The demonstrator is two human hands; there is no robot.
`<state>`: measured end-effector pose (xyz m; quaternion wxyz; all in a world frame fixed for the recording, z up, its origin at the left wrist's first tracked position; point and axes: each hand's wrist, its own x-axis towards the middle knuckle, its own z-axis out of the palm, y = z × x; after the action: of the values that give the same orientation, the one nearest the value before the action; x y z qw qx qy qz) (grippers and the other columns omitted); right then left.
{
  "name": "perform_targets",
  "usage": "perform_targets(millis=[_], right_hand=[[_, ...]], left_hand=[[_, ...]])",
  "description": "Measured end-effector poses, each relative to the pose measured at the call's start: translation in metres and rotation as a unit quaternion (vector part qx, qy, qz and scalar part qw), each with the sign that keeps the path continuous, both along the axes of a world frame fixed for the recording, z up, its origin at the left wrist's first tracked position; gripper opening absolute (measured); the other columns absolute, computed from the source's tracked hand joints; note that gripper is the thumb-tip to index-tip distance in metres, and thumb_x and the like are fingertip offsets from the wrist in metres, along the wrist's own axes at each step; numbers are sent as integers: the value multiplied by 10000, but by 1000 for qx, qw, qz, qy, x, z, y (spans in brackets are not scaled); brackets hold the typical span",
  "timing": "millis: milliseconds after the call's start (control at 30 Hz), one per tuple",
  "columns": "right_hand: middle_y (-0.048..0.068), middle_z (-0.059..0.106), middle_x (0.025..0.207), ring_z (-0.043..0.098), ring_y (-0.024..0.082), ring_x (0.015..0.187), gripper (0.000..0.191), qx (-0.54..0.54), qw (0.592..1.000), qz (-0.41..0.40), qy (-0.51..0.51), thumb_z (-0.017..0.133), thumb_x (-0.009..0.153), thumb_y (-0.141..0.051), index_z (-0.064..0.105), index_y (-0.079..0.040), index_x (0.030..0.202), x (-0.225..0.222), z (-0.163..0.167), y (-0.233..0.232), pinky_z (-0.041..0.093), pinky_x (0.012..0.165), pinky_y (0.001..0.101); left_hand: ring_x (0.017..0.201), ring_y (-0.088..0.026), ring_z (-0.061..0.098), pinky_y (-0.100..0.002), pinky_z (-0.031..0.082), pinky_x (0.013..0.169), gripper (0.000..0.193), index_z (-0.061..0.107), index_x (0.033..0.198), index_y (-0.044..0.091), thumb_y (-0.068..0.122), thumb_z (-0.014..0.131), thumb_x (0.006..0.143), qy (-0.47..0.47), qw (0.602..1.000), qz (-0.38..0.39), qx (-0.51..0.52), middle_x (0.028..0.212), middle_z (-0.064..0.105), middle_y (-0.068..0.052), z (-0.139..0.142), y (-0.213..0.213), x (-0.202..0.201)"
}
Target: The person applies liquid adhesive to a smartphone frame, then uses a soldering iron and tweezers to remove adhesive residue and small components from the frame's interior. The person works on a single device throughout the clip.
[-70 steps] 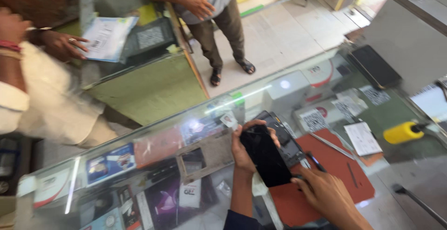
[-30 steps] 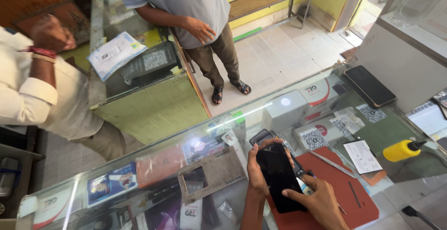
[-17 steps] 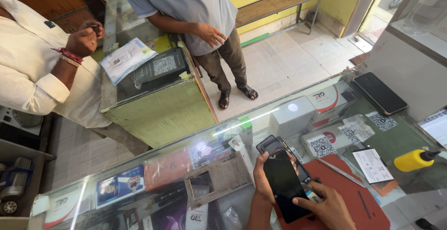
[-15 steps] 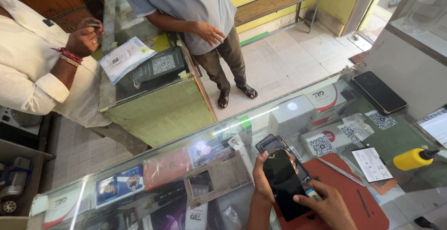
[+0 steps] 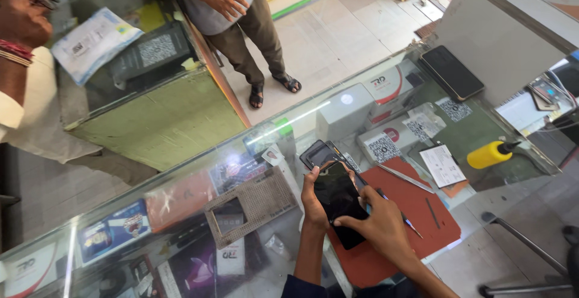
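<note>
Glass counter (image 5: 338, 108) across mid-frame, tiled floor above. Lower centre: left hand (image 5: 313, 198) gripping glossy black phone (image 5: 341, 204); right hand (image 5: 377, 225) loosely open, fingertips touching it, over red mat (image 5: 422, 204).

Phone (image 5: 339, 200) above mat (image 5: 416, 213), on counter (image 5: 181, 171)

Head view: you look steeply down from above your own hands (image 5: 362, 225), close over the glass counter (image 5: 181, 213).
Facing: outward across the counter toward the tiled floor (image 5: 350, 33).
</note>
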<state>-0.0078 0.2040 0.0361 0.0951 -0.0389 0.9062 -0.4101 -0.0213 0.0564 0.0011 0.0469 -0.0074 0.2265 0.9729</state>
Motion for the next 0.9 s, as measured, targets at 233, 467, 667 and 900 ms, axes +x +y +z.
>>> perform_targets(millis=[233,467,667,900], right_hand=[[110,641,532,617,256,469,550,9,1000,-5,-7,966,503,-412,690,-12,761,-4,12,-3,474,515,398],[71,635,502,626,226,423,505,12,1000,-4,24,950,526,-422,672,-60,742,-2,10,-2,472,486,381],[121,606,553,589,339,489,514,59,986,44,150,918,617,-397,594,-17,738,13,16,-5,441,482,455],[72,610,619,600,248,461,298,35,968,94,232,829,769,-195,578,-34,763,35,31,-12,436,434,396]], left_hand=[[840,-204,630,-333,541,769,568,597,1087,-10,506,364,1036,7,999,27,-24,958,642,-135,-1,5,-3],[824,-178,604,-313,517,744,577,586,1102,13,542,359,1060,1,995,63,-72,939,629,-104,-7,7,-5],[841,-200,595,-324,509,781,731,556,1101,18,694,293,1015,11,992,96,-82,913,605,-103,-8,6,-4],[891,-226,547,-363,477,862,889,541,1134,-14,808,246,965,49,993,104,34,962,562,-124,0,3,-4]])
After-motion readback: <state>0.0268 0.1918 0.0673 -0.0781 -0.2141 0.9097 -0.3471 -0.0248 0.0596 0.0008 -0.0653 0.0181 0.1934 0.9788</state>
